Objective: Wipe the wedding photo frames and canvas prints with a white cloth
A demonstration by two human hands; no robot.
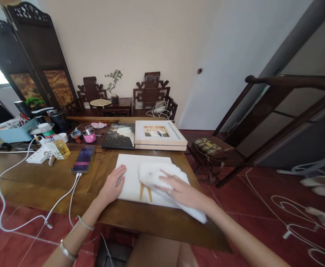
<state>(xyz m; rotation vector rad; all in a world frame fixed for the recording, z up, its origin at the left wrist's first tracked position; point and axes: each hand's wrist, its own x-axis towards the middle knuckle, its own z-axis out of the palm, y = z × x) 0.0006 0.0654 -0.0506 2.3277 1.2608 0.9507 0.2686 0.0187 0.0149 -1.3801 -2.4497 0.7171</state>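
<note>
A white canvas panel [131,178] lies flat near the front edge of the wooden table [40,178]. My left hand [112,185] rests on the panel's left edge, fingers stretched flat, holding nothing. My right hand [183,191] presses a white cloth [158,172] onto the panel, fingers spread over it. The cloth hangs past the panel's right edge under my wrist. Two thin yellowish strips [146,193] show on the panel just below the cloth.
Behind the panel lie a framed photo [158,134] and a dark print [120,136]. A phone [83,159] with a white cable, a power strip [38,155], a bottle [58,146], a pink cup [89,136] and a blue tray [15,131] crowd the left. A wooden chair [218,148] stands right.
</note>
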